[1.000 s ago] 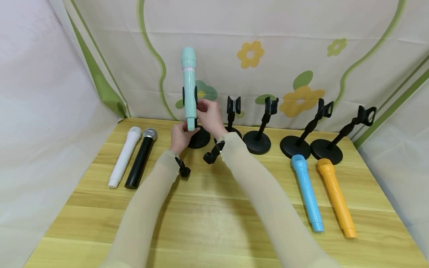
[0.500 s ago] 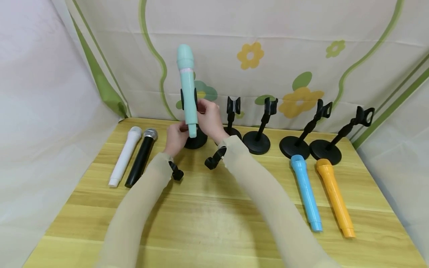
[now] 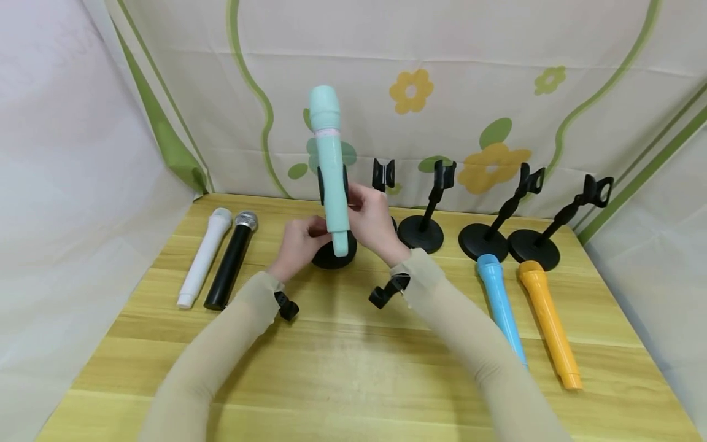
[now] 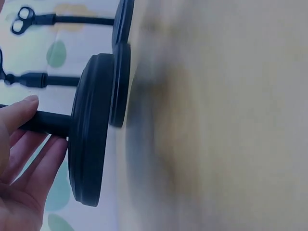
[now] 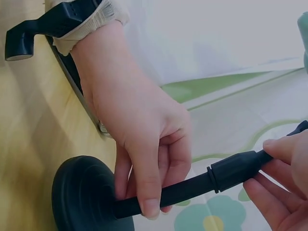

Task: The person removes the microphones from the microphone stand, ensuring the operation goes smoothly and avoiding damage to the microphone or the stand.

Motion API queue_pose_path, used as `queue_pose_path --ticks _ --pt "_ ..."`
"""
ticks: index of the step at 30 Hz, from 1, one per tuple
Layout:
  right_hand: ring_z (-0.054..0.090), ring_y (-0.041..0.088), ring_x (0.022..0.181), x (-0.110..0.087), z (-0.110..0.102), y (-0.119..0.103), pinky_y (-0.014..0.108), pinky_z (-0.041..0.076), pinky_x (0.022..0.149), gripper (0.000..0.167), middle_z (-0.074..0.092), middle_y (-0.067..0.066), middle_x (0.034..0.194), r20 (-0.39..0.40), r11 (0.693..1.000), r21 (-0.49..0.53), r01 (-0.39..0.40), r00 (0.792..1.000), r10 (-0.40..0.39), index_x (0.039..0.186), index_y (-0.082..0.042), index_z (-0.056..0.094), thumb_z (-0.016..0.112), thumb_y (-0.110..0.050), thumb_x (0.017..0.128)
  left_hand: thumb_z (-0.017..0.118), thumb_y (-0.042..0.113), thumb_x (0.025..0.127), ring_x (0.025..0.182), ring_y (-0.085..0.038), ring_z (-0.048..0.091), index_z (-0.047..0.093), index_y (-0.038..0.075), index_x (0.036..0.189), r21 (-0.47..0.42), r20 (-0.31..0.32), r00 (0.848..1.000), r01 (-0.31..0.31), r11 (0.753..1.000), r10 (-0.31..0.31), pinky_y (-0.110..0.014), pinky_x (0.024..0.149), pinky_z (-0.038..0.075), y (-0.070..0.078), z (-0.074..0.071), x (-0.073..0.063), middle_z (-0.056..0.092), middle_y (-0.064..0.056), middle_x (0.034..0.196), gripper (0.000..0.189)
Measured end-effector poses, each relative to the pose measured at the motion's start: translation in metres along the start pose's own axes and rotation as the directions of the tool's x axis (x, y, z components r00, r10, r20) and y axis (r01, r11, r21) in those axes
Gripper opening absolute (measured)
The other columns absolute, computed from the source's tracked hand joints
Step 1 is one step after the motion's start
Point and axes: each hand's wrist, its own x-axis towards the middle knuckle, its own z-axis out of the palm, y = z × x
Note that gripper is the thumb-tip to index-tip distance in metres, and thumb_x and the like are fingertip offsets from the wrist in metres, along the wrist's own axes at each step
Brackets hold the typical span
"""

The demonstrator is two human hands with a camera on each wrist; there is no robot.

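A mint-green microphone (image 3: 332, 178) sits in the clip of a black desktop microphone stand (image 3: 334, 256), its head up and tilted slightly left in the head view. My left hand (image 3: 301, 245) pinches the stand's pole just above the round base (image 4: 91, 130), thumb on one side and fingers on the other. Higher up, my right hand (image 3: 377, 222) grips the stand's neck below the clip; the right wrist view shows its fingers (image 5: 284, 163) round the thin upper part. In the left wrist view the base looks tilted and slightly off the wooden table.
Several black stands with bare clips, such as one stand (image 3: 422, 232), line the back. A white microphone (image 3: 205, 258) and a black microphone (image 3: 232, 261) lie left. A blue microphone (image 3: 501, 301) and an orange microphone (image 3: 551, 325) lie right. A patterned curtain (image 3: 353, 73) hangs behind.
The stand with its mint-green microphone first leaned slightly left, then came toward me and to the right. Both hands kept their hold and moved with it.
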Motion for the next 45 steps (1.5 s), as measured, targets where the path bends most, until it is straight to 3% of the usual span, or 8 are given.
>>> queue_pose_path --ticks 9,19,26,33,40,45 --pt "0.071 0.018 0.087 -0.031 -0.027 0.001 0.034 0.059 0.079 0.010 0.074 0.007 0.096 0.015 1.000 -0.007 0.000 1.000 0.000 0.104 -0.002 0.075 0.069 -0.002 0.095 0.082 0.002 0.086 0.083 -0.013 0.071 0.078 0.007 0.095 -0.033 0.068 0.996 -0.062 0.998 0.064 -0.032 0.076 0.059 0.018 0.025 -0.015 0.075 0.000 0.090 0.011" --pt "0.070 0.030 0.082 -0.056 -0.060 -0.001 0.022 0.055 0.071 0.012 0.073 0.020 0.093 -0.048 0.998 -0.050 -0.029 0.998 0.027 0.101 0.008 0.074 0.071 0.009 0.090 0.084 0.009 0.086 0.081 -0.009 0.070 0.077 0.008 0.092 -0.068 0.136 0.988 -0.060 0.996 0.069 -0.027 0.073 0.059 0.036 0.058 -0.018 0.075 0.002 0.089 0.010" --pt "0.070 0.023 0.085 -0.070 -0.077 -0.031 0.021 0.056 0.076 0.015 0.072 0.024 0.098 -0.059 0.994 -0.067 -0.086 0.995 0.082 0.105 0.013 0.071 0.068 0.012 0.090 0.084 0.011 0.087 0.083 -0.008 0.069 0.076 0.007 0.094 -0.099 0.188 0.980 -0.047 0.994 0.065 -0.024 0.076 0.058 0.045 0.077 -0.016 0.075 0.001 0.092 0.011" --pt "0.067 0.008 0.086 -0.077 -0.091 -0.022 0.019 0.055 0.078 0.018 0.072 0.024 0.100 -0.063 0.993 -0.078 -0.089 0.994 0.084 0.108 0.012 0.071 0.070 0.011 0.090 0.083 0.010 0.087 0.084 -0.006 0.068 0.077 0.007 0.097 -0.121 0.217 0.976 -0.006 0.993 0.032 -0.023 0.077 0.057 0.049 0.094 -0.013 0.074 0.001 0.093 0.012" --pt "0.066 0.007 0.086 -0.083 -0.097 -0.018 0.019 0.055 0.077 0.019 0.071 0.025 0.101 -0.055 0.990 -0.093 -0.105 0.993 0.100 0.109 0.014 0.070 0.069 0.011 0.091 0.083 0.008 0.087 0.084 -0.008 0.069 0.077 0.006 0.095 -0.157 0.223 0.974 0.002 0.988 0.033 -0.024 0.078 0.058 0.048 0.103 -0.014 0.074 0.000 0.093 0.011" --pt "0.067 0.013 0.087 -0.084 -0.098 0.006 0.020 0.056 0.076 0.019 0.072 0.021 0.102 -0.052 0.989 -0.077 -0.123 0.991 0.120 0.110 0.009 0.072 0.069 0.011 0.091 0.083 0.008 0.087 0.085 -0.008 0.069 0.077 0.007 0.096 -0.152 0.233 0.972 0.021 0.988 0.015 -0.024 0.078 0.058 0.046 0.104 -0.015 0.074 0.001 0.093 0.011"
